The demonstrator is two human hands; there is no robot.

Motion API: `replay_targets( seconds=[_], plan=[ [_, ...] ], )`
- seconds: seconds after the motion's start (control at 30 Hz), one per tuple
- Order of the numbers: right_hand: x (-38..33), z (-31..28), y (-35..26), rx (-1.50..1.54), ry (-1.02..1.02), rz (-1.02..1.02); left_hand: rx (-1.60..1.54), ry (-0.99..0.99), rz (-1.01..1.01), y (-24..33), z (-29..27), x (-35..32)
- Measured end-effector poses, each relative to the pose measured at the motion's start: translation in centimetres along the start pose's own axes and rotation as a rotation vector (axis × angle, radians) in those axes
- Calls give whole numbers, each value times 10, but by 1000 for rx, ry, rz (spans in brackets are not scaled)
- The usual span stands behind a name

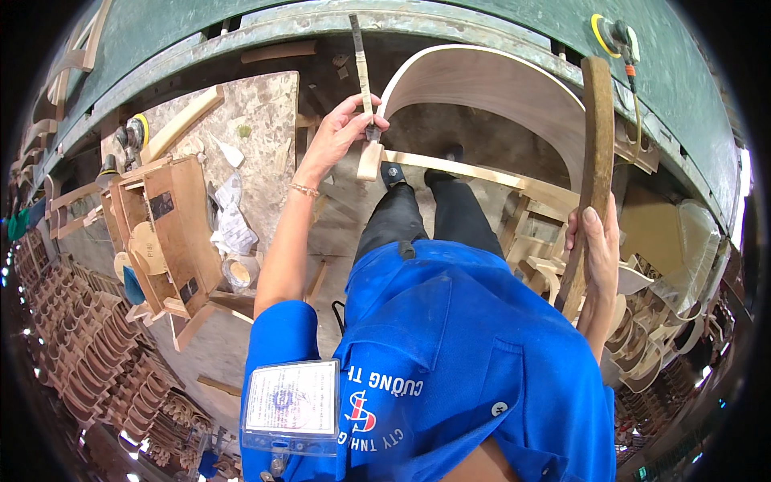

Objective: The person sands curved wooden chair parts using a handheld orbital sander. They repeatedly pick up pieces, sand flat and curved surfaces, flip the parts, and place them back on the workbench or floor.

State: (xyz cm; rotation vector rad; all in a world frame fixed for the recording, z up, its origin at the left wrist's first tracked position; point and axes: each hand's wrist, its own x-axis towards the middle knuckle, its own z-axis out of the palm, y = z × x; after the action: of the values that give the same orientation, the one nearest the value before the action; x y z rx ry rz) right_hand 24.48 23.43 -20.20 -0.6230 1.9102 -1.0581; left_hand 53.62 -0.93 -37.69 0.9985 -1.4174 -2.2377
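My left hand is closed in a pinch around a slim, stick-like tool with dark ends and a pale, wrapped-looking middle. The tool stands nearly upright, its lower end at a pale wooden block. From that block a straight wooden rail runs right, below a wide curved wooden panel. My right hand is wrapped around a thick, brown wooden stick, which rises past the panel's right side. What the tool's lower tip touches is hard to make out behind my fingers.
A green-topped bench curves along the far side, with a corded sander on it. At left are a board, another sander, a wooden box, a white cloth and a can. Stacked curved wooden parts lie beyond.
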Motion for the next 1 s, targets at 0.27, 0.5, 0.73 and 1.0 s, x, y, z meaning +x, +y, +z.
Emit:
replay_targets(
  seconds=[0.27,0.5,0.73,1.0],
  plan=[
    [17,7,1,-14,11,37,-10,-102,-26,-1,-11,6],
    [35,7,-2,-55,-27,21,-42,-125,-58,1,-13,8],
    [50,9,-5,-63,-55,36,62,-135,-45,2,-11,10],
    [69,13,-13,-245,-167,-17,129,-111,65,-2,-7,6]
  ],
)
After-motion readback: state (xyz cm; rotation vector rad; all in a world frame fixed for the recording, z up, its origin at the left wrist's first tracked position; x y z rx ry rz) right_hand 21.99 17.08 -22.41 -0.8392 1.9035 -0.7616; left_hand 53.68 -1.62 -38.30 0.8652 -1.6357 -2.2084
